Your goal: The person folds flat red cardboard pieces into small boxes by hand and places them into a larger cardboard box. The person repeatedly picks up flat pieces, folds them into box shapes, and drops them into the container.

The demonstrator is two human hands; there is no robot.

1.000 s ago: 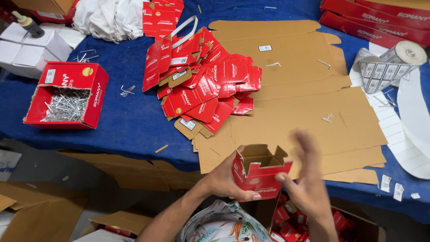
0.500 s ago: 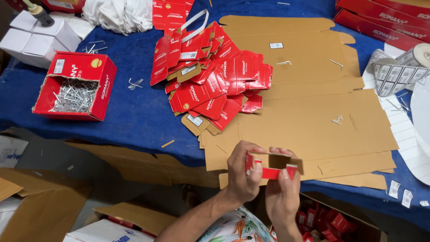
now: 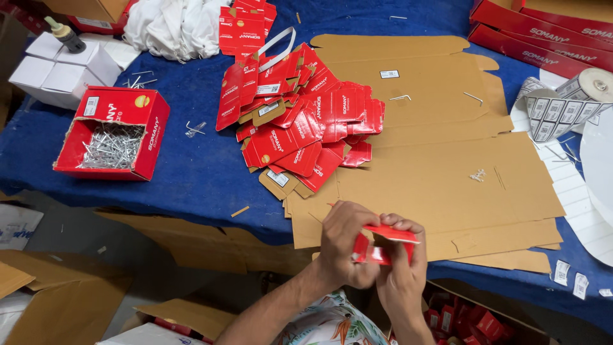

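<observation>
Small red carton held level between both hands at the near edge of the blue surface, long axis left-right; left hand fingers clamped on its left end, right hand fingers pinching the top flap, both equally near.

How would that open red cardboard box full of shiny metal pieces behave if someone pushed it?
The open red cardboard box looks brim-full of metal pieces, so probably heavy for its size. It sits low and wide, likely sliding on the blue cloth rather than tipping.

Packing workshop: flat red cartons heaped on table.
</observation>
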